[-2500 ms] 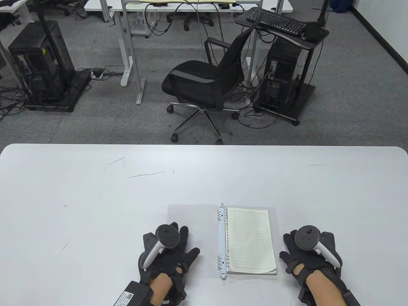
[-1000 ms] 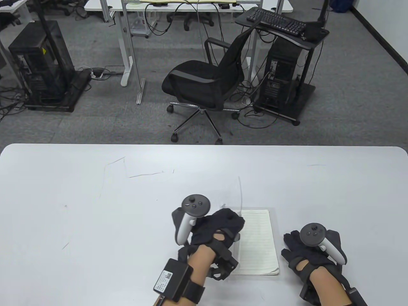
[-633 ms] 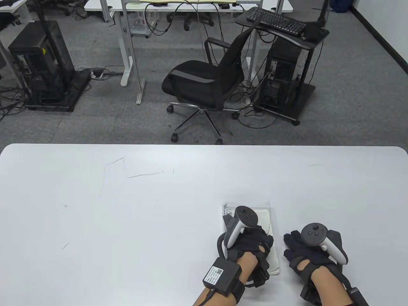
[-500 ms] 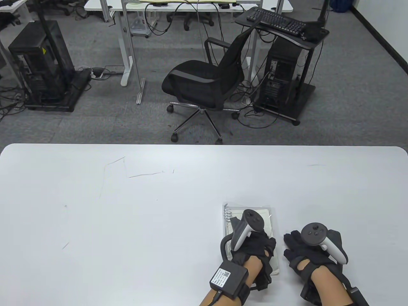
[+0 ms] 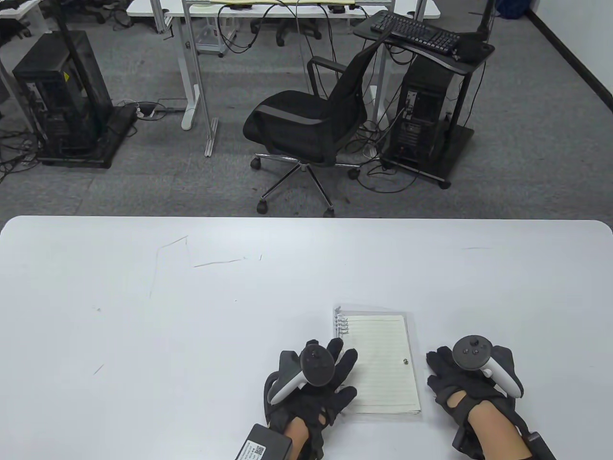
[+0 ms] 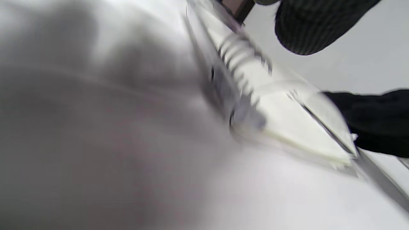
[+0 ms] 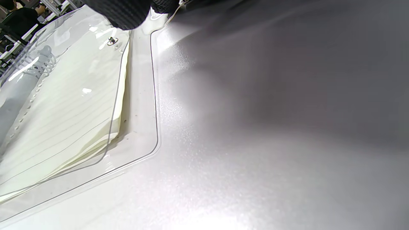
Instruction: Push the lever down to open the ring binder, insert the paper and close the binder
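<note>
White desk: binder lies shut; both my hands, left and right, rest flat, holding nothing; I'd press its cover flush.

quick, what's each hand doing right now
Left hand: open, fingers spread, tips at the binder's left edge.
Right hand: open, flat on the table, holding nothing.

A white table is filling the lower half of the table view, faint scratch marks showing on its upper left. Beyond it, grey carpet is stretching to the top of the frame. A black office chair is sitting at centre, turned sideways. Computer towers are standing on wheeled stands at left and right, a keyboard lying up top right. White desk legs are rising upper left, possibly with tangled cables behind.
</note>
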Action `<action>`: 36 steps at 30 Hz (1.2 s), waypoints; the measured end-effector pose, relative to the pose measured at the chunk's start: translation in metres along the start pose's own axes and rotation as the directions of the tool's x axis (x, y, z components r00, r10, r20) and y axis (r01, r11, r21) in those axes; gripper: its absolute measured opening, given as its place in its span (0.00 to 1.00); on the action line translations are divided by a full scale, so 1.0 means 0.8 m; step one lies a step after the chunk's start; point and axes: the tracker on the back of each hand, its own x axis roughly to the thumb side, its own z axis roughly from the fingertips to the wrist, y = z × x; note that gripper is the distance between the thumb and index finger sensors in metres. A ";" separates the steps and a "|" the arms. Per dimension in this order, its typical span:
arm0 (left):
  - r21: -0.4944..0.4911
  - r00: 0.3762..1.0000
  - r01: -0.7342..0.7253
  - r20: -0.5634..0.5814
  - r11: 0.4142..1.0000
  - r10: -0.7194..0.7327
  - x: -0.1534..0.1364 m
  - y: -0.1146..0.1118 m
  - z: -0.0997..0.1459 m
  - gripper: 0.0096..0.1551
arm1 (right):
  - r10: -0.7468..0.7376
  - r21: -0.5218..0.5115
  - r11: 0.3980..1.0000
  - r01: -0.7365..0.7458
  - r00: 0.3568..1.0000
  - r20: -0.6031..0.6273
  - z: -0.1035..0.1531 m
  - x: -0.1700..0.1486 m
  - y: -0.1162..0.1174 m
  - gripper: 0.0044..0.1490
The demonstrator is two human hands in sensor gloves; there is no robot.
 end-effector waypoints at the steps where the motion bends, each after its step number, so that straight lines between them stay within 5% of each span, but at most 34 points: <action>1: -0.007 1.000 0.001 0.001 1.000 -0.001 0.002 -0.004 -0.003 0.40 | 0.001 -0.002 1.000 -0.001 1.000 0.004 0.000 0.000 0.000 0.42; 3: -0.085 0.998 0.051 -0.025 0.995 -0.053 0.008 -0.004 -0.007 0.40 | -0.001 -0.009 1.000 0.001 1.000 0.007 0.000 -0.001 0.000 0.41; 7: -0.069 0.998 0.053 -0.028 0.996 -0.055 0.007 -0.006 -0.009 0.40 | -0.042 -0.027 0.999 0.043 0.999 0.004 0.006 -0.006 -0.009 0.44; 10: -0.068 0.999 0.033 -0.018 0.997 -0.035 0.002 -0.008 -0.009 0.41 | -0.080 -0.144 0.987 0.074 0.996 -0.034 0.017 -0.016 -0.023 0.47; 13: -0.074 0.999 0.030 -0.017 0.997 -0.032 0.001 -0.008 -0.009 0.41 | -0.077 -0.111 0.992 0.066 0.992 -0.102 0.018 -0.023 -0.021 0.46; 20: -0.079 0.999 0.044 -0.020 0.996 -0.045 0.005 -0.009 -0.011 0.41 | -0.157 -0.068 0.984 0.166 0.979 0.129 0.010 0.008 0.001 0.44; 36: -0.081 0.997 0.064 -0.024 0.995 -0.067 0.012 -0.012 -0.013 0.41 | 0.163 -0.113 0.982 -0.154 0.984 0.072 -0.004 0.048 0.039 0.43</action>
